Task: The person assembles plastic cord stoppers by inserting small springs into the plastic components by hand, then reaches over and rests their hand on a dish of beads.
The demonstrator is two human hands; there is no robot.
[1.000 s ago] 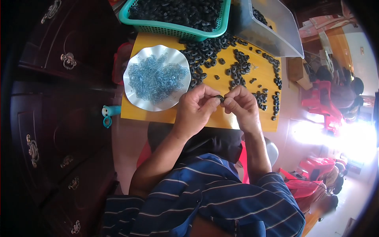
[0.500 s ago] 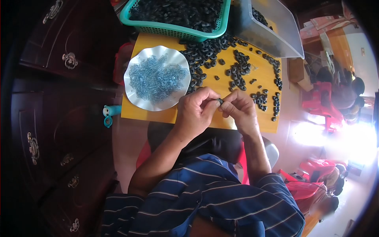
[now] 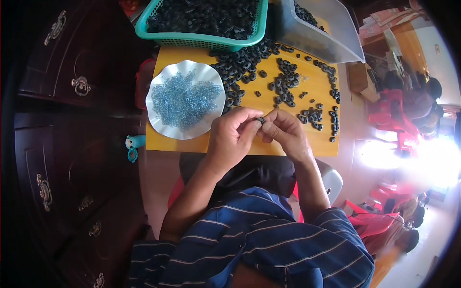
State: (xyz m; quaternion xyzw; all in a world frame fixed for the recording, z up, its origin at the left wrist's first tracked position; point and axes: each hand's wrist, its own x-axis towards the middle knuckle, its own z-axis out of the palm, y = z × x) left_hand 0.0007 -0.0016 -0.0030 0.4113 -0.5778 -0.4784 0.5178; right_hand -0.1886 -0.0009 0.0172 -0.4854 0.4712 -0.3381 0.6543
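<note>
Over the front edge of the yellow table [image 3: 192, 145], my left hand [image 3: 233, 137] pinches a small black part [image 3: 260, 120] between thumb and index finger. My right hand [image 3: 288, 134] meets it from the other side, its thumb and fingertips closed on the same part. Fingers cover most of the piece, so its details are hidden. Left of my hands sits a white scalloped plate [image 3: 158, 124] heaped with small clear-bluish pieces [image 3: 185, 101]. Many loose black parts [image 3: 245, 62] lie beyond and to the right of my hands.
A green basket [image 3: 201, 41] full of black parts stands at the table's far side. Beside it is a tilted translucent bin [image 3: 331, 43]. Dark drawers [image 3: 81, 144] line the left. Red chairs [image 3: 391, 113] and a cardboard box [image 3: 362, 81] are at the right.
The camera view has shifted slightly, moving the table and its contents a little to the left. Both hands remain together at the small part, with only slight finger movement.
</note>
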